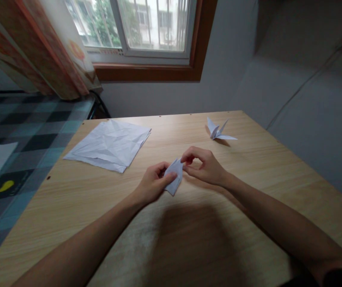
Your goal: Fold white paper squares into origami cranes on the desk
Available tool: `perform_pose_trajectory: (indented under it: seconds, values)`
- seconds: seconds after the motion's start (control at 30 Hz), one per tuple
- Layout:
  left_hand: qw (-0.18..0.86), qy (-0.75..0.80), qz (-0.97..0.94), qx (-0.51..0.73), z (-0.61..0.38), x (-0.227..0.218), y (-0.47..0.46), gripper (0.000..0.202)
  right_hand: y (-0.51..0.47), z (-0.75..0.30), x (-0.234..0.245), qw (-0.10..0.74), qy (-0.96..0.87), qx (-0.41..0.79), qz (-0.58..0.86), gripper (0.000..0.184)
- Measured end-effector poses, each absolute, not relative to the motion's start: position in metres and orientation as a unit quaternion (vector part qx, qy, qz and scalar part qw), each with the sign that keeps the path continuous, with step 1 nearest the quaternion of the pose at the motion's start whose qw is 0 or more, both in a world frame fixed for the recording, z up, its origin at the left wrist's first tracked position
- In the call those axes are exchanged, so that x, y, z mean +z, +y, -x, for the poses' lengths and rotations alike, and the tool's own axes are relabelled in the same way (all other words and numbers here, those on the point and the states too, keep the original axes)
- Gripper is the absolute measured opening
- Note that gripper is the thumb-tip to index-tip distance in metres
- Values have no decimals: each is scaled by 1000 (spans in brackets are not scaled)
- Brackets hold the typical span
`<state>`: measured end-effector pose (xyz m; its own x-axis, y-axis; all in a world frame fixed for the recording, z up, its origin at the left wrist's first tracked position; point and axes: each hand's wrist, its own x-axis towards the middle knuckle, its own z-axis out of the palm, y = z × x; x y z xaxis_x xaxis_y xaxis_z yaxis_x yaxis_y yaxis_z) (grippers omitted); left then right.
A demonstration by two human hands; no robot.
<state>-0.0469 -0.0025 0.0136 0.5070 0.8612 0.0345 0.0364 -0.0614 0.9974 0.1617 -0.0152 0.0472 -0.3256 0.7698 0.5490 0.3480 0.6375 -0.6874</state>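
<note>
A small folded piece of white paper [175,181] is held over the middle of the wooden table. My left hand [154,181] is closed on its left side, the thumb lying across the front face. At the paper's upper right edge, the thumb and index finger of my right hand [205,165] are bent together in a pinch; whether paper is between the fingertips is hard to see. A finished white paper crane [217,131] stands farther back on the right. Several creased white paper sheets [111,143] lie stacked at the back left.
The wooden table [266,191] reaches to the wall below a barred window [155,28]. Left of it is a surface with a checked cloth [39,119], bearing a white sheet [0,163] and a dark item with a yellow mark [9,185]. A curtain [39,44] hangs at upper left.
</note>
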Motion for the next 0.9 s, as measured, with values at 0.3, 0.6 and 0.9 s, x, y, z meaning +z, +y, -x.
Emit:
perform_pose_trajectory:
  seconds: [0.3,0.6,0.9]
  values:
    - [579,359,-639,357,45,14,-4,33,-15,-163,52,435,-800,195,363,6]
    - [529,382,-640,407,46,12,-3,30,-22,-150,41,489,-689,311,436,6]
    - [475,400,-653,434,42,16,-8,27,-24,-136,31,546,-552,462,428,36]
